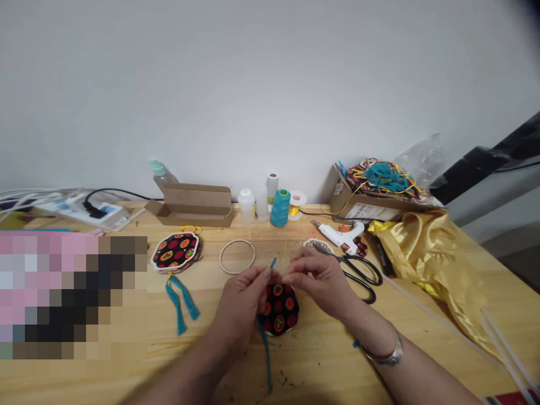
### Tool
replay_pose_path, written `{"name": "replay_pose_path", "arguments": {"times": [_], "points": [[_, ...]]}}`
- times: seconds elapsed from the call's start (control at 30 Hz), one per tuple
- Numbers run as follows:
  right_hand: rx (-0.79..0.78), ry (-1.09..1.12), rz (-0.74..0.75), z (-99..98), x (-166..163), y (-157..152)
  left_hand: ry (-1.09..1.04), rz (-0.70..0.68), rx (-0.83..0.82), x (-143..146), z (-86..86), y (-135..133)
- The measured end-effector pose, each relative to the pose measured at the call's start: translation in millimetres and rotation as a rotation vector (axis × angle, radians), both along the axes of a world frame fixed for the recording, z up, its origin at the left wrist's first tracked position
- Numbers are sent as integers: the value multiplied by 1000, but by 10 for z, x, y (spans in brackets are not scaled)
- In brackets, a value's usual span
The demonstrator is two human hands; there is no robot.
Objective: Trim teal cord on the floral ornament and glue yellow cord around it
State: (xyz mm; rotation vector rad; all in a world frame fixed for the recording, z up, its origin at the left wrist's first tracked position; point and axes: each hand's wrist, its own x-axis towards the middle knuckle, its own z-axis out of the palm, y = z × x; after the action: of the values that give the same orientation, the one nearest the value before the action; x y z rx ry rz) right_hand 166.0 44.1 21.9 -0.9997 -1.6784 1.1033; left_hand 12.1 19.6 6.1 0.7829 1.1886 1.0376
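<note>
My left hand [244,292] is closed in a pinch on a teal thread bundle [266,360]. One short end sticks up past the thumb; the long end hangs toward the tabletop. Close beside those fingertips, my right hand [318,278] pinches thumb against forefinger; what lies between them is too small to make out. Below both hands is a black fabric-covered piece [279,315] with red and orange flower patterns, partly hidden by my left hand. A thin yellow cord [287,243] curves behind my right hand. Black-handled scissors [358,270] lie just right of it.
A wooden hoop [220,256] and a stack of patterned pieces [176,251] with a teal tassel [180,304] lie leftward. At the back stand a teal thread cone [280,209], bottles [246,207] and an open cardboard box [196,205]. A glue gun [341,236] and gold cloth [426,247] are rightward.
</note>
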Motion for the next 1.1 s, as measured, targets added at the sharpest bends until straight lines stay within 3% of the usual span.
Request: {"name": "replay_pose_path", "arguments": {"times": [0.13,0.43,0.83,0.97,1.1], "points": [[59,-59,198,32,-16,-61,-66,-47,9,-9,-12,2],[64,-129,-163,16,-35,-22,-127,-218,19,0,67,-31],[28,-117,-222,-6,-52,1,-109,-184,9,-5,49,-49],[-62,-67,-201,1,-49,11,-85,-188,14,-12,46,-54],[-318,68,-133,-43,-16,35,-78,-170,32,-14,43,-47]]}}
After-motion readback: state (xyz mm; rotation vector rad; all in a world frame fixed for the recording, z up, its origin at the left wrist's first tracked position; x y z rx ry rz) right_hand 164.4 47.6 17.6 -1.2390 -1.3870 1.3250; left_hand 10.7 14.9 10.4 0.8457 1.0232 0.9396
